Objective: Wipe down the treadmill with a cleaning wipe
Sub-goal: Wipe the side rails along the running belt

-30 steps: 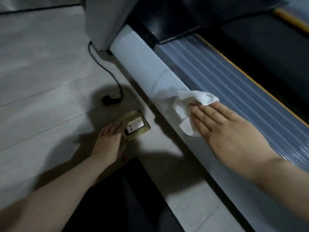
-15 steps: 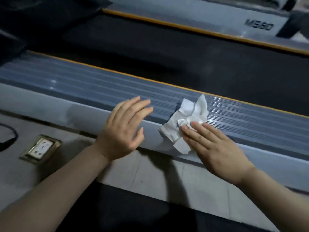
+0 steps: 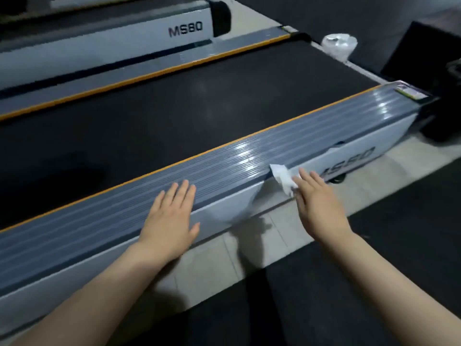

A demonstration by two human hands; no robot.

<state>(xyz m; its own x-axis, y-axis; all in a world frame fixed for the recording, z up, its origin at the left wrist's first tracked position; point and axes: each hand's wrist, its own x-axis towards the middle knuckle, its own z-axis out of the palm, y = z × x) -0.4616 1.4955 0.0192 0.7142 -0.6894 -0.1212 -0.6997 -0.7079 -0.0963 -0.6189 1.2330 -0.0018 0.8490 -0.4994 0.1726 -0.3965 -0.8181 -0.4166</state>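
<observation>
- Pressing a crumpled white wipe (image 3: pixel 283 179) against the near side rail (image 3: pixel 224 176) of the treadmill (image 3: pixel 354 136), at about 3 o'clock from frame centre, where ribbed grey top meets pale side panel.
- Right hand (image 3: pixel 318 203) laid flat over the lower edge of the wipe, fingers (image 3: pixel 309 177) straight and close together, pointing toward 11 o'clock; slightly blurred, thumb not clearly visible.
- Left hand (image 3: pixel 172 216) resting palm down on the ribbed rail, at 9 o'clock from the wipe and well apart from it; fingers (image 3: pixel 183 193) straight and held together, thumb (image 3: pixel 194 228) spread out toward 3 o'clock over the rail's outer edge.
- Running diagonally from 8 o'clock to 2 o'clock: grey rail edged with an orange strip (image 3: pixel 154 174), then the black belt (image 3: pixel 174 108) beyond it.
- Marked "MS80" on the pale side panel at 3 o'clock, partly blurred; same lettering (image 3: pixel 185 29) seen at 12 o'clock on a second machine (image 3: pixel 99 36).
- Sitting at 1 o'clock past the belt's end: a crinkled clear plastic bag (image 3: pixel 339 46) on the floor.
- Lying along the bottom, from 5 to 7 o'clock: pale floor tiles (image 3: pixel 249 248) beside a dark mat (image 3: pixel 374 245).
</observation>
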